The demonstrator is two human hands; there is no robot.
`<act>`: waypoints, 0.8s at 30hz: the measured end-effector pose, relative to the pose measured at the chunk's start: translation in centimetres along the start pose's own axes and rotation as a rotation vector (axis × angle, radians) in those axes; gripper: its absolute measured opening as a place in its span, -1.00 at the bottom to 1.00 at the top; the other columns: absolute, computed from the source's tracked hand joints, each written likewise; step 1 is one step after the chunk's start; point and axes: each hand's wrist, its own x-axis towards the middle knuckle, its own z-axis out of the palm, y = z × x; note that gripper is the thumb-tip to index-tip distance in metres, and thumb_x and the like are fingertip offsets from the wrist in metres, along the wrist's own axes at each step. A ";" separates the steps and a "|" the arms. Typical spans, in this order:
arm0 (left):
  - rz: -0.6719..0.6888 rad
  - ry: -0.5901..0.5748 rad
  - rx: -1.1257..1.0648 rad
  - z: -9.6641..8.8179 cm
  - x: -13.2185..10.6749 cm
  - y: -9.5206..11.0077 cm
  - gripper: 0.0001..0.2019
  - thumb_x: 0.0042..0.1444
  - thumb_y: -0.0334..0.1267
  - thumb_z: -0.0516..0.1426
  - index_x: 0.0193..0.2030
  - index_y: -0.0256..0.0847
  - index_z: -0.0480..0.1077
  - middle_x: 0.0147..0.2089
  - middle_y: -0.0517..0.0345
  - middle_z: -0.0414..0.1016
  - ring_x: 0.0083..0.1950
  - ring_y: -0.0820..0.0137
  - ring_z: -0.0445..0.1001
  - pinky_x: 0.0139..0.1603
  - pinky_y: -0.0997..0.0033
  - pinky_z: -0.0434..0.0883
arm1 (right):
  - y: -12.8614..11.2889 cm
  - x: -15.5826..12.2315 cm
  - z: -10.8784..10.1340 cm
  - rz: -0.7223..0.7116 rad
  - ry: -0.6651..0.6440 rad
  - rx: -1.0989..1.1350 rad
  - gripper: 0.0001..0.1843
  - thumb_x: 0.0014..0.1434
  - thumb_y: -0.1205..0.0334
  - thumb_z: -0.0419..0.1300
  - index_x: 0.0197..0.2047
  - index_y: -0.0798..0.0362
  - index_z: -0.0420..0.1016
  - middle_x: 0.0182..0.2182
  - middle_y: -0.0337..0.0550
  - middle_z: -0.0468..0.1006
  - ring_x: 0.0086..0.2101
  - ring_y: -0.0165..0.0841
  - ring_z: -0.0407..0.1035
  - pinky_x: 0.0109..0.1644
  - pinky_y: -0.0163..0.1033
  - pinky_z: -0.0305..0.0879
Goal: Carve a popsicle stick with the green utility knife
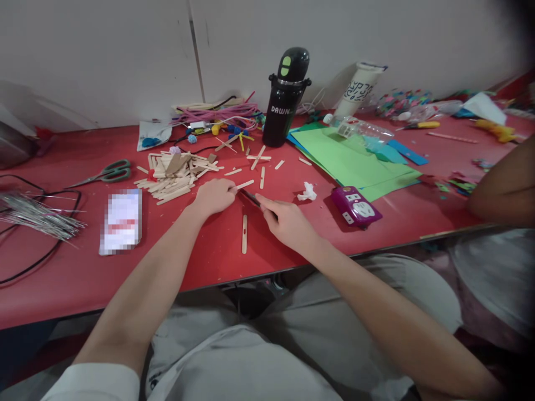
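Note:
My left hand (pixel 215 197) is closed, pinching a wooden craft stick (pixel 246 184) low over the red table (pixel 213 253). In my right hand (pixel 290 223) is a slim black tool that looks like a craft knife (pixel 251 197), its far end close to the stick. I cannot tell whether the tip touches the wood. Nearer to me lies another craft stick (pixel 244 236) with a small slot in its middle. A pile of craft sticks (pixel 178 172) spreads just beyond my left hand, with crossed sticks (pixel 259 158) and short cut pieces behind.
Scissors (pixel 112 171), a blurred phone (pixel 121 223) and thin metal wires (pixel 42 216) are on the left. A black bottle (pixel 284 106) stands behind. Right are green paper sheets (pixel 355 161), a purple box (pixel 357 208), crumpled tissue (pixel 308 191) and another person's arm (pixel 504 181).

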 end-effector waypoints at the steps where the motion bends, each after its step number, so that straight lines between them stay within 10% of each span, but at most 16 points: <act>1: 0.002 -0.001 0.000 0.0 0.0 0.0 -0.63 0.31 -0.13 -0.06 -0.10 -0.10 0.58 0.04 -0.01 0.64 0.09 0.11 0.53 0.04 0.21 0.42 | 0.1 0.0 0.1 -0.004 0.012 0.001 -0.51 0.38 0.34 0.00 0.30 0.21 0.44 -0.06 0.17 0.66 -0.10 -0.09 0.58 -0.04 -0.06 0.48; 24: 0.005 0.001 0.025 0.0 0.1 0.0 -0.61 0.31 -0.11 -0.08 -0.15 -0.10 0.58 0.00 -0.03 0.64 0.06 0.09 0.54 0.01 0.19 0.42 | 0.4 -0.1 0.4 -0.021 0.089 0.037 -0.49 0.38 0.26 -0.03 0.30 0.18 0.45 -0.19 0.08 0.68 -0.27 -0.17 0.56 -0.17 -0.12 0.42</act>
